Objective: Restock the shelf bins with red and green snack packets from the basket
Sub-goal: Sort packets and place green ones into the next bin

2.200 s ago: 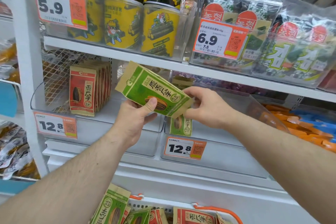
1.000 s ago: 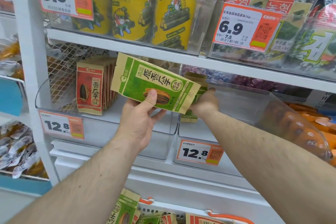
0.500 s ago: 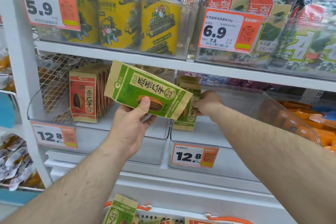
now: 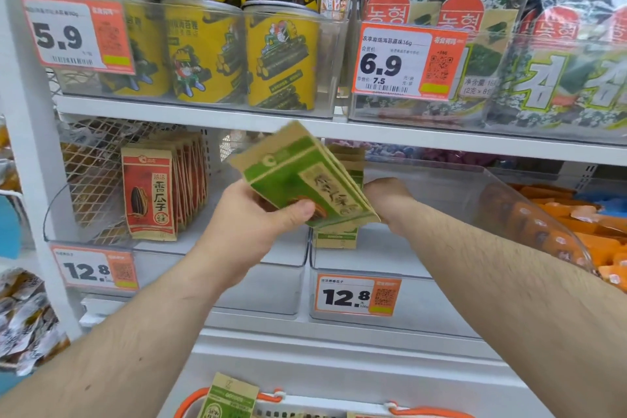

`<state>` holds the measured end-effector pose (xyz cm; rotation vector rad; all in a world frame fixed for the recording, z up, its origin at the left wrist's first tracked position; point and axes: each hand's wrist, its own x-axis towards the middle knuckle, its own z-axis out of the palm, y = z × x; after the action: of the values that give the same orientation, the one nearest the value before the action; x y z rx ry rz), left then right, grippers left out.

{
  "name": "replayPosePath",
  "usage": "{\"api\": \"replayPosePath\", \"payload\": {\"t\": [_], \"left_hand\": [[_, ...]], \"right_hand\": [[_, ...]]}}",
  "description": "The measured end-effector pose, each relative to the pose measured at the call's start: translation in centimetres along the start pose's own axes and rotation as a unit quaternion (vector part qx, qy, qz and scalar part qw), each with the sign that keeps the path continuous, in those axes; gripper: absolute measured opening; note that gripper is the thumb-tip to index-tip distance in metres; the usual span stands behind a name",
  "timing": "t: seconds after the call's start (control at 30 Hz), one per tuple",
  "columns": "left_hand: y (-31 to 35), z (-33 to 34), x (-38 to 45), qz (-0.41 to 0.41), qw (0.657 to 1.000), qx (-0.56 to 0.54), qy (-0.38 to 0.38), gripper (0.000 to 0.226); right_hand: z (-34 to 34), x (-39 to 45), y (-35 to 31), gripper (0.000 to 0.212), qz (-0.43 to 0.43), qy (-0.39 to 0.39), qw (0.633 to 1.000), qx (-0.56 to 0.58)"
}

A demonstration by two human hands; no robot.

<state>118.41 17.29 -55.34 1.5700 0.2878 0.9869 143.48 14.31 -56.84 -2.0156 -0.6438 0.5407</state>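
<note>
Left hand (image 4: 251,224): grips tilted green packets (image 4: 305,180), thumb across their face, before the right bin's (image 4: 441,187) left edge | Right hand (image 4: 386,195): inside that bin, fingers hidden, grasp cannot be told | Red packets (image 4: 149,193): upright, left bin (image 4: 68,214) | Basket (image 4: 271,397): below shelf.

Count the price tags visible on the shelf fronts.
4. The 5.9 tag upper left, the 6.9 tag upper right, one 12.8 tag lower left, another 12.8 tag lower middle. More may lie outside the view.
</note>
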Motion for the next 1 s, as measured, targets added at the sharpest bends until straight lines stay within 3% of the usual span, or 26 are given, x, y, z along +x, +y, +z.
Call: {"api": "replayPosePath", "payload": {"t": [0.13,0.3,0.37,0.5,0.6,0.7,0.8,0.87,1.0], "left_hand": [[0.9,1.9,1.3,0.001,0.983,0.169,-0.075,0.038],[0.8,3.5,3.3,0.023,0.930,0.366,-0.004,0.039],[0.8,4.1,4.2,0.018,0.902,0.430,0.020,0.036],[-0.7,4.9,6.1,-0.052,0.805,0.591,0.020,0.048],[-1.2,5.5,7.0,-0.109,0.776,0.621,0.004,0.057],[-1.0,5.9,7.7,-0.130,0.743,0.657,-0.021,0.061],[-1.2,6.2,7.8,-0.161,0.738,0.655,-0.024,0.062],[-1.4,6.3,7.7,-0.163,0.753,0.637,-0.012,0.058],[-1.9,6.1,6.6,-0.113,0.836,0.536,0.042,0.059]], "right_hand": [[-0.8,-0.4,0.5,0.044,0.004,-0.050,0.990,0.130],[-1.6,0.3,1.3,0.079,0.013,-0.073,0.980,0.187],[-1.9,0.6,1.5,0.076,0.006,-0.093,0.975,0.204],[-2.4,0.3,2.1,0.038,-0.011,-0.134,0.969,0.208],[-2.4,-0.2,2.5,0.060,-0.060,-0.193,0.968,0.148],[-2.2,-0.2,2.9,0.062,-0.097,-0.224,0.965,0.096],[-2.1,-0.6,2.7,0.036,-0.127,-0.246,0.960,0.037],[-1.8,-0.9,2.7,0.029,-0.136,-0.209,0.968,-0.009],[-0.8,-1.3,2.5,0.031,-0.139,-0.110,0.983,-0.047]]}}
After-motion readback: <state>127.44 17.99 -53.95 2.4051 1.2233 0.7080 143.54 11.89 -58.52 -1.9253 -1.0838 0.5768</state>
